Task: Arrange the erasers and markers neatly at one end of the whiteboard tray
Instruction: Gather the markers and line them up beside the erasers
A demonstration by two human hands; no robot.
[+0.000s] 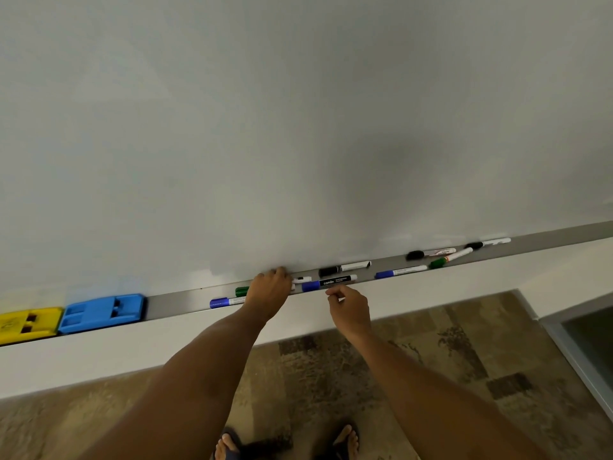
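Blue and yellow plastic mark the tidy end: the blue eraser (103, 313) and the yellow eraser (28, 324) sit side by side, touching, at the far left of the grey tray (175, 303), so I judge that is where everything else belongs. The markers are not there yet. They lie strewn along the tray from the middle out to the right, most at slight angles.

My left hand (268, 293) is down in the tray over a green-capped marker (242, 291) and a blue-capped marker (223, 302), with its fingers (280, 272) curled together over another marker's white barrel (302, 279), I think to gather several in one sweep towards the erasers. Whether they actually grip it, I cannot tell.

My right hand (350, 308) hangs just below the tray's front lip, thumb and forefinger nearly pinched on nothing, right beneath the black-barrelled marker with a blue cap (328, 282), likely its next pick.

Further right wait a black-capped marker (343, 269), another blue one (400, 271), then a green one (450, 257) crossing near two black-capped ones (429, 253). Above, the whiteboard (298, 127) is bare; below, patterned carpet (431, 353).
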